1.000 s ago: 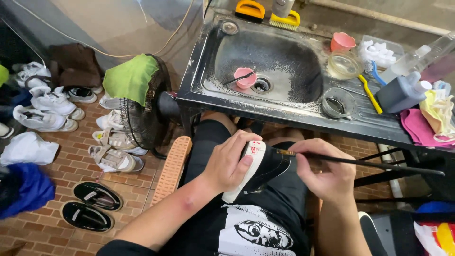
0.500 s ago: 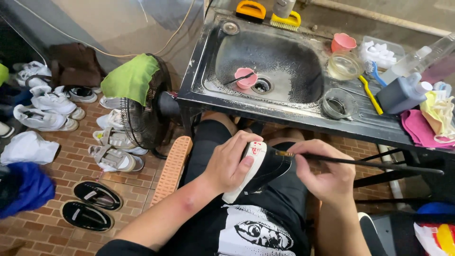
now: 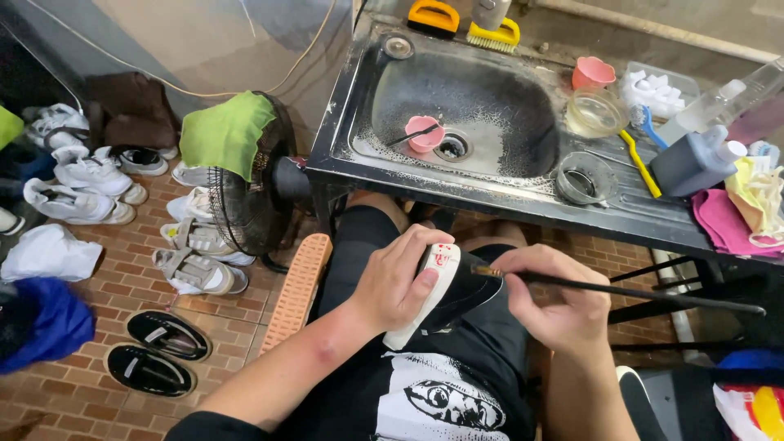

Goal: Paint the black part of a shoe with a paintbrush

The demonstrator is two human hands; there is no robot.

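Resting over the person's lap, just below the sink's front edge, the shoe (image 3: 445,286) lay with its white sole turned up and its black upper to the right. The left hand (image 3: 398,280) was wrapped around the shoe, fingers curled over the sole and thumb pressed on its side. The right hand (image 3: 559,304) pinched a long, thin black brush (image 3: 629,291), whose tip touched the black upper just beside the sole; its handle ran out to the right.

Above the hands stood the dark metal sink (image 3: 343,151), with a pink cup (image 3: 425,135) by the drain. On the drainboard sat a second pink cup (image 3: 592,73), a glass bowl (image 3: 596,113), a yellow toothbrush (image 3: 639,163) and a dark bottle (image 3: 694,163).

Left of the knees, a fan (image 3: 245,204) carried a green cloth (image 3: 224,135). White sneakers (image 3: 82,184) and black sandals (image 3: 155,351) lay on the brick floor (image 3: 90,392).
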